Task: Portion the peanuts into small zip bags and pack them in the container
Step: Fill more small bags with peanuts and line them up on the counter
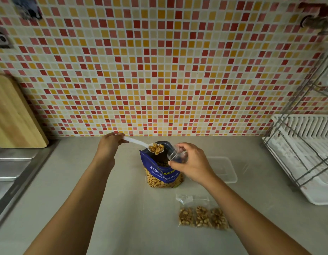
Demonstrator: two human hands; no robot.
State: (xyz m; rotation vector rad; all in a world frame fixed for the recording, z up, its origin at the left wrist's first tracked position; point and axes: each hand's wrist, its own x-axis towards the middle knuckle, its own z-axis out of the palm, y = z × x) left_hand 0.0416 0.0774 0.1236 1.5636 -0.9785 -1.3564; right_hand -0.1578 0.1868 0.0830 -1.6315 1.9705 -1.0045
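A blue salted-peanut bag (pixel 162 173) stands open in the middle of the counter. My left hand (pixel 109 144) grips the handle of a white plastic spoon (pixel 139 143), whose bowl is heaped with peanuts just above the bag's mouth. My right hand (pixel 189 161) pinches a small clear zip bag (pixel 176 153), held open beside the spoon's bowl over the big bag. A clear plastic container (pixel 223 169) lies flat on the counter behind my right hand. Nearer to me lie filled small zip bags (pixel 202 216) of peanuts, side by side.
A wooden cutting board (pixel 14 115) leans on the tiled wall at the left, above a steel sink (pixel 12 168). A white dish rack (pixel 305 155) with a wire frame stands at the right. The counter (pixel 133 218) is grey.
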